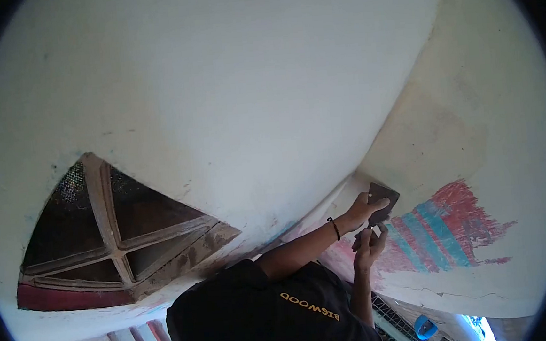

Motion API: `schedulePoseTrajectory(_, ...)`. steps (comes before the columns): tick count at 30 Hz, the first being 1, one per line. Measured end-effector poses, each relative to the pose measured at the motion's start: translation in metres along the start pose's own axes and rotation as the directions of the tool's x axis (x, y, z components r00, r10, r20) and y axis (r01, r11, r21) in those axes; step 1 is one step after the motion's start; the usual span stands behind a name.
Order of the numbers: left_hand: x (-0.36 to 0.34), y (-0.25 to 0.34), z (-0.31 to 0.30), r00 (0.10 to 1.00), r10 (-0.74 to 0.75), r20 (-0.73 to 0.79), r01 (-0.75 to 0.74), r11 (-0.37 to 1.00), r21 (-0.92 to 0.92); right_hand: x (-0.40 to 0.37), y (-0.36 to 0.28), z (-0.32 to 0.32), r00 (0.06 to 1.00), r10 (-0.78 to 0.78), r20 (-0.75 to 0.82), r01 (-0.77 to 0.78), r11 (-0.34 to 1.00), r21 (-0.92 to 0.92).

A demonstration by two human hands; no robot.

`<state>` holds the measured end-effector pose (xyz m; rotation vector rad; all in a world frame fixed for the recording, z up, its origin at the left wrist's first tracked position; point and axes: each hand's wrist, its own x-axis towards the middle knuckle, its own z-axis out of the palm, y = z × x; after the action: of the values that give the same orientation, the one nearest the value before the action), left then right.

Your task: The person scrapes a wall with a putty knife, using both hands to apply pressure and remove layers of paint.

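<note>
My left hand [358, 212], with a dark band [334, 228] at the wrist, grips a dark flat rectangular piece [384, 200], its thumb lying across the face. Just below it, my right hand [370, 247] has its fingers bent close to the piece's lower edge. Something small and dark shows by those fingers, but its kind cannot be made out. Both hands are in front of the pale wall on the right, beside a patch of red and blue paint [441, 231] with ragged edges.
A wooden vent frame [116, 252] with dark openings is set into the white wall [248, 95] at left. A crack [452, 293] runs below the painted patch. Low on the right are a blue object [425, 327] and a dark lattice [386, 309].
</note>
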<state>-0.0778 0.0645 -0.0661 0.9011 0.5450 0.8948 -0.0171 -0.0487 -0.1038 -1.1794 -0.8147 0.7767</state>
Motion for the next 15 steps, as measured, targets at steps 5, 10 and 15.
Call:
schedulePoseTrajectory(5, 0.002, -0.072, -0.017, 0.989, -0.145, -0.013, 0.144, 0.986, -0.085, -0.023, 0.073, -0.020, 0.998, -0.055, -0.029, 0.051, 0.993, -0.110)
schedulePoseTrajectory(10, -0.003, -0.057, -0.002, 0.996, -0.089, -0.031, 0.088, 0.995, -0.038, -0.023, 0.059, -0.020, 0.991, -0.112, -0.075, 0.104, 0.988, -0.112)
schedulePoseTrajectory(15, 0.004, -0.056, 0.003, 0.990, -0.138, -0.036, 0.134, 0.986, -0.096, -0.025, 0.055, -0.021, 0.990, -0.043, -0.134, 0.034, 0.997, -0.068)
